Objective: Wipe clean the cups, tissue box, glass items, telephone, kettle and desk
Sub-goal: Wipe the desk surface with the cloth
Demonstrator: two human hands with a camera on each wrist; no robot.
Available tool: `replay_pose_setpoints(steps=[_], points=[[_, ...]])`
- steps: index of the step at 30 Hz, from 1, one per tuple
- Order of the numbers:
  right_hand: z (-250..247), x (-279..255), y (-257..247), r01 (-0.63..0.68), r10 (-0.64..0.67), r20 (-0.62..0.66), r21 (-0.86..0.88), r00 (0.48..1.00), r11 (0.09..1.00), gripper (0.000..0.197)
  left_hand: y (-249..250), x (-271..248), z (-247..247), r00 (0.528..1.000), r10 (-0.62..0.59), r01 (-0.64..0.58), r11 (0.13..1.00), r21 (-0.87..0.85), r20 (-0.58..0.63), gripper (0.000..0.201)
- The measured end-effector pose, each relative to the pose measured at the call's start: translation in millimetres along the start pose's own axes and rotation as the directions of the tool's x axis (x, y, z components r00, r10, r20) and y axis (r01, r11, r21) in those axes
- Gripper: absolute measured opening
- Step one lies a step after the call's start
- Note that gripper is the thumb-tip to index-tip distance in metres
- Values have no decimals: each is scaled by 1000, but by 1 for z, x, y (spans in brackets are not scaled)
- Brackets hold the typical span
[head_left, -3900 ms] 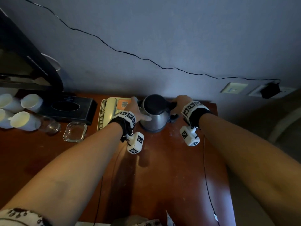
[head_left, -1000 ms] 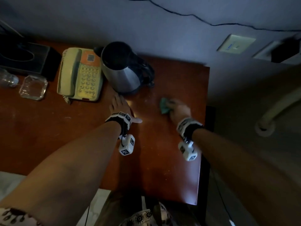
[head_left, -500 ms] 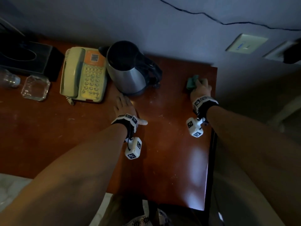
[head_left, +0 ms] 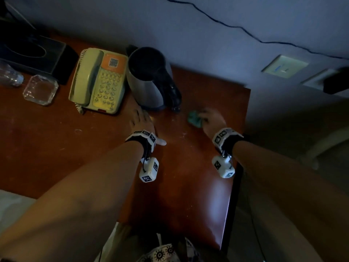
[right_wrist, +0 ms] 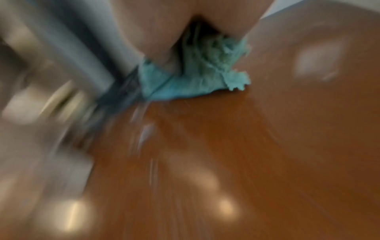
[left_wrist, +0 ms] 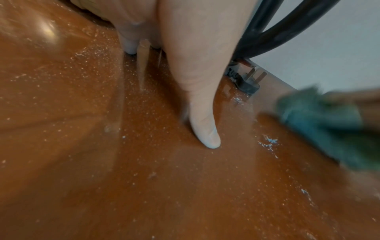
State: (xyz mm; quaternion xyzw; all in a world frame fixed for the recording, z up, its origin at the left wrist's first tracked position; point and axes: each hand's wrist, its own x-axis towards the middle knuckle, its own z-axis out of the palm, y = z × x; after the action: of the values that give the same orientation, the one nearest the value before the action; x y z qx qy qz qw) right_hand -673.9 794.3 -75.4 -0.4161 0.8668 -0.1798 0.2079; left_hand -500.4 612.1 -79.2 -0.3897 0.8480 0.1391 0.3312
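Note:
My right hand (head_left: 211, 118) grips a crumpled teal cloth (head_left: 194, 120) and presses it on the brown desk (head_left: 56, 148) just right of the steel kettle (head_left: 149, 82). The cloth (right_wrist: 193, 74) bunches under the fingers in the blurred right wrist view and also shows in the left wrist view, cloth (left_wrist: 329, 129). My left hand (head_left: 141, 121) lies flat on the desk in front of the kettle, thumb (left_wrist: 203, 126) stretched out on the dusty wood. A cream telephone (head_left: 98, 80) sits left of the kettle.
A glass ashtray (head_left: 40, 89), a drinking glass (head_left: 9, 76) and a black tissue box (head_left: 35, 55) stand at the back left. The kettle's cord and plug (left_wrist: 248, 82) lie behind my left hand. The desk's right edge (head_left: 238, 167) drops off beside my right wrist.
My right hand has slid the cloth from the desk's far right corner back toward me and left, near the kettle. The left hand has stayed flat in place.

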Motion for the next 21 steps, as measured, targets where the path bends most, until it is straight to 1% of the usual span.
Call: replay_pose_setpoints(steps=[1,2,3,4,6,8,9,10,12,14,15,16,19,20,21], points=[[-8,12,5,-80,86,-116,60,990,995,32,0,1,1,1000,4,-4,1000,-5,-6,154],[-15,25,9,-136,158,-185,126,970,983,34,-1,1,1,1000,10,-10,1000,-8,-10,154],[-21,39,12,-178,212,-222,163,952,970,40,-2,2,2,1000,16,-16,1000,-9,-10,154],[-24,53,14,-212,249,-235,172,940,962,43,-2,2,2,1000,21,-21,1000,-7,-8,154],[-26,82,16,-287,316,-202,161,927,944,43,-3,3,2,1000,21,-21,1000,4,-9,154],[-19,107,17,-311,340,-178,174,923,934,41,-3,3,3,1000,22,-22,1000,13,-9,154],[-15,114,17,-289,319,-173,177,932,941,39,-3,3,3,1000,21,-21,1000,11,-7,154],[-10,117,15,-225,249,-174,144,953,964,37,-3,3,3,1000,18,-18,1000,10,-5,154],[-1,111,7,-35,45,-163,65,986,997,33,-3,4,3,1000,10,-10,1000,18,-2,154],[12,96,3,114,-115,-146,-10,983,993,26,-3,3,3,1000,5,-5,1000,20,3,154],[17,87,4,151,-158,-141,-62,977,987,27,-2,1,2,1000,5,-5,1000,19,1,154],[23,77,4,145,-157,-114,-104,981,984,30,-2,0,1,1000,4,-3,1000,18,-3,154],[34,37,-3,114,-120,-35,-124,992,986,42,-2,-3,-1,1000,4,-4,1000,5,-8,154],[38,23,-4,142,-144,-11,-126,990,982,46,-2,-4,-2,1000,6,-6,1000,-2,-4,154],[40,10,-5,195,-194,19,-132,981,972,47,-2,-4,-2,1000,7,-7,1000,-11,0,154]])
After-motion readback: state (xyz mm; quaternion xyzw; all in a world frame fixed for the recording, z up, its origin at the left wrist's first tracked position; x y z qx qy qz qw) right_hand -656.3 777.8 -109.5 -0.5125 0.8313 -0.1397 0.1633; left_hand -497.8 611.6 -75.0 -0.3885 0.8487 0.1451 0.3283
